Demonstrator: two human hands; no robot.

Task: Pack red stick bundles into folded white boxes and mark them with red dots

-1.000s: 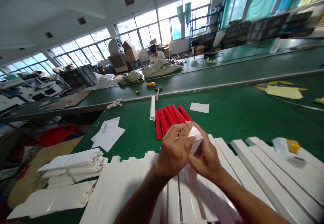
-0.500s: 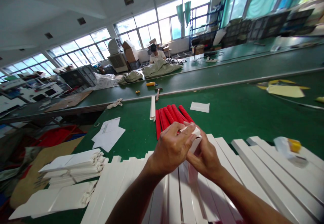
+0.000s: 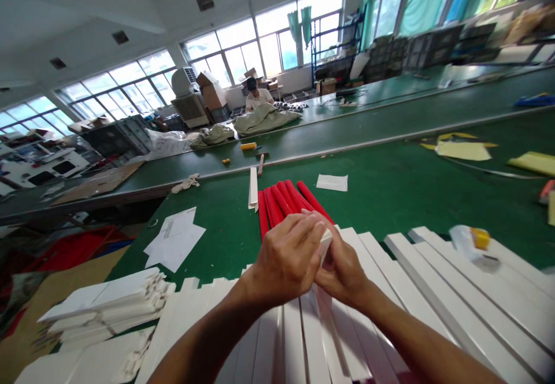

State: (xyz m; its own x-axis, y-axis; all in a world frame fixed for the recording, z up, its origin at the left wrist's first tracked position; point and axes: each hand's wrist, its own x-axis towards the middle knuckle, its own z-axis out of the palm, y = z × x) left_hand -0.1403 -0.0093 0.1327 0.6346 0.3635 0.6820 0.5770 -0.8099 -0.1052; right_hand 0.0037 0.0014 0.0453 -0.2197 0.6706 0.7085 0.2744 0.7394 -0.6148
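My left hand [image 3: 287, 259] and my right hand [image 3: 341, 269] meet above the rows of long white cardboard boxes [image 3: 451, 291]. Between them they pinch the end of a white cardboard box [image 3: 325, 246], and my fingers hide most of it. A lower part of that box seems to run down behind my right hand. Just beyond my fingertips lies a bundle of red sticks [image 3: 281, 203] on the green work table [image 3: 390, 181]. A narrow white strip [image 3: 253, 188] lies to the left of the bundle.
A stack of flat white card blanks [image 3: 102, 306] lies at the lower left, near loose white papers [image 3: 173, 239]. A tape roll with a yellow part [image 3: 470, 240] rests on the boxes at the right. Beyond, a co-worker [image 3: 256, 96] sits behind a green belt table.
The whole view has swung slightly left and downward. My hands have closed in around the white box end, and less of it shows between my fingers.
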